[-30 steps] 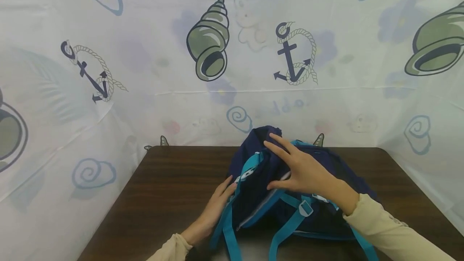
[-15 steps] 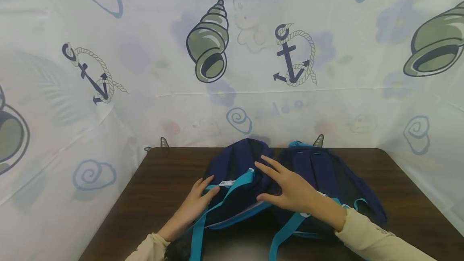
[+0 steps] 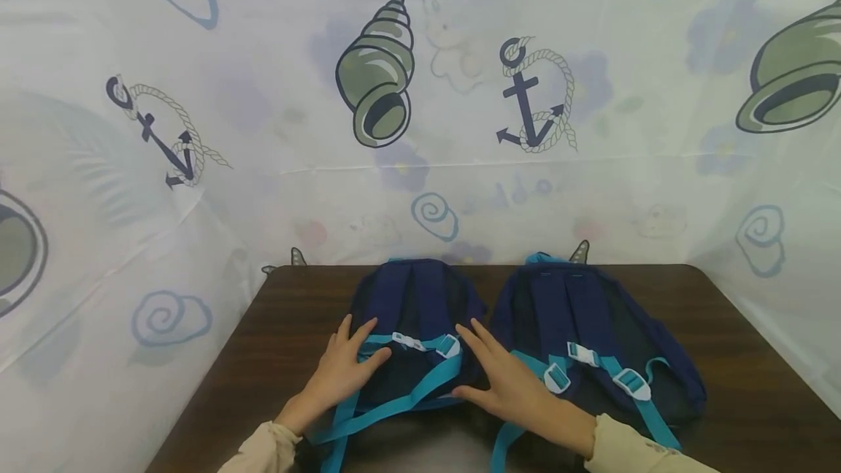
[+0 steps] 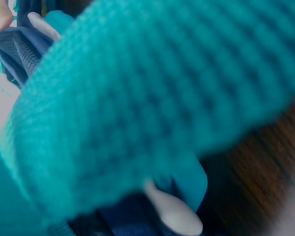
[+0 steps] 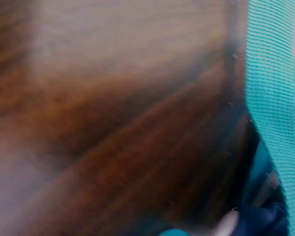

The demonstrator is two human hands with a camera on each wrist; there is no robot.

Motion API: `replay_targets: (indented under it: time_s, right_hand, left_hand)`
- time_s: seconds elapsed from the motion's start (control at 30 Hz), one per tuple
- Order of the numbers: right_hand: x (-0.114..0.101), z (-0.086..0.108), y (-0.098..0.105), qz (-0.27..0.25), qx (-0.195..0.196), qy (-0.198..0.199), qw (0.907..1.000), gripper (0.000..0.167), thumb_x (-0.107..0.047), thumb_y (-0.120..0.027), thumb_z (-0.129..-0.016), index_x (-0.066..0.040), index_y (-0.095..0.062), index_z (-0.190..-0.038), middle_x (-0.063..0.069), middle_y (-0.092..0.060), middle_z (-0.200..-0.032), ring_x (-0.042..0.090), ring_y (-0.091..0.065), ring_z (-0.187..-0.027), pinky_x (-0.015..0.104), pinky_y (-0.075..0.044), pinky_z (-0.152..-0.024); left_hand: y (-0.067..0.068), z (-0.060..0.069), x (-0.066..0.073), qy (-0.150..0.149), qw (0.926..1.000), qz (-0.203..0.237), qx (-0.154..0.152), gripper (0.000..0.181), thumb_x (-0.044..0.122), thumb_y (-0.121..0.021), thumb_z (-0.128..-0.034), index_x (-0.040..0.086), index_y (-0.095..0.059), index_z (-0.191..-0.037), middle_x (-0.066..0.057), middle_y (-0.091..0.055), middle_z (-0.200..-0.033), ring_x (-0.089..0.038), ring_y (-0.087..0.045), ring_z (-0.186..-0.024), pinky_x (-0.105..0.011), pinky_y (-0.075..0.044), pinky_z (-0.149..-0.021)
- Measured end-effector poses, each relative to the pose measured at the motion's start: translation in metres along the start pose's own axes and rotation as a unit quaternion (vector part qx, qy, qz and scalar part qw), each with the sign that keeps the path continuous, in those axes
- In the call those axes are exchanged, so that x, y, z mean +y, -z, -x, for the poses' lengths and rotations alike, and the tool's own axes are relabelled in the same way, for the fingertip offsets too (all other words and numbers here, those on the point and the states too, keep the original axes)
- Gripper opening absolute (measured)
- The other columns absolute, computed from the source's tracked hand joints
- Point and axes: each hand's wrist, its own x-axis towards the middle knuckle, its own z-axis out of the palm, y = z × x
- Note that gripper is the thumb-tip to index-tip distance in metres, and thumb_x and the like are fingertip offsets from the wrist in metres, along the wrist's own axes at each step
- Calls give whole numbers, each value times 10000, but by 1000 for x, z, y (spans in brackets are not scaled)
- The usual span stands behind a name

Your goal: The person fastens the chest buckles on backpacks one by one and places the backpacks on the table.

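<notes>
A navy backpack (image 3: 420, 298) lies on the table with its shoulder straps facing up and a turquoise webbing strap (image 3: 394, 407) trailing from it. On its left side rests my left hand (image 3: 335, 378), fingers spread and slightly bent. My right hand (image 3: 519, 389) is at its right side, fingers extended, thumb by the lower edge. Neither hand grips anything. A white buckle (image 3: 409, 341) joins the straps between the hands. Blurred turquoise webbing (image 4: 152, 108) fills much of the left wrist view. Another turquoise strap (image 5: 271, 64) runs down the right wrist view.
A second navy backpack (image 3: 611, 312) lies close on the right, with white buckles and turquoise straps; my right forearm passes in front of it. The dark wooden table (image 3: 289, 320) ends at a printed white cloth (image 3: 276, 122).
The left backpack has swung left and down from an upright tilt over the right one to lie flat beside it. Both hands have moved left and lower with it.
</notes>
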Motion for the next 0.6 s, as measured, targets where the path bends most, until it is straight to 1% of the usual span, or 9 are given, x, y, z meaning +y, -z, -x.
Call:
replay_targets:
  time_s: [0.07,0.1,0.13,0.17,0.33,0.47,0.6]
  right_hand:
    - [0,0,-2,88,24,17,10000,916,-516,-732,-859,-286,-233,-1592,164,-250,-1639,264,-674,-1098,253,-516,-696]
    - [0,1,-3,94,22,9,10000,909,-514,-732,-860,-259,-252,-1589,163,-252,-1638,264,-667,-1113,252,-516,-701]
    - [0,1,-4,131,26,3,9999,905,-522,-727,-861,-240,-264,-1587,163,-254,-1638,284,-646,-1165,274,-533,-730]
    - [0,1,-6,139,22,5,9999,901,-519,-726,-863,-222,-274,-1583,164,-252,-1638,290,-639,-1178,281,-537,-733]
    - [1,3,-14,418,38,139,9990,864,-511,-717,-875,-197,-309,-1569,188,-277,-1622,348,-578,-1276,389,-580,-819]
    - [2,4,-17,733,12,281,9969,842,-512,-704,-886,-160,-334,-1556,221,-310,-1596,353,-591,-1257,411,-586,-824]
    - [2,6,-20,872,-102,288,9957,834,-538,-665,-909,-149,-321,-1561,239,-315,-1587,360,-588,-1255,436,-581,-838]
  left_hand:
    - [-1,1,0,-26,10000,-88,12,695,536,-580,-957,164,-425,-1524,-329,-161,-1609,-680,-186,-1387,-818,-223,-1034]
    - [-1,1,0,-24,9999,-111,-4,693,534,-581,-958,166,-424,-1524,-326,-158,-1611,-682,-181,-1386,-821,-215,-1034]
    - [0,1,0,-24,9999,-128,-11,691,530,-584,-958,167,-424,-1524,-325,-156,-1612,-682,-177,-1388,-822,-209,-1036]
    - [1,1,0,-24,9999,-145,-19,691,529,-586,-958,170,-423,-1525,-322,-150,-1615,-682,-170,-1389,-823,-204,-1037]
    - [2,1,0,34,9997,-242,-46,710,548,-609,-938,179,-436,-1518,-312,-147,-1620,-682,-165,-1391,-824,-203,-1034]
    - [1,2,-2,34,9994,-321,-85,718,549,-625,-928,176,-442,-1514,-311,-144,-1621,-683,-162,-1391,-825,-199,-1036]
    - [0,1,-5,11,9992,-370,-115,709,526,-636,-931,176,-439,-1515,-309,-139,-1623,-683,-147,-1395,-830,-182,-1035]
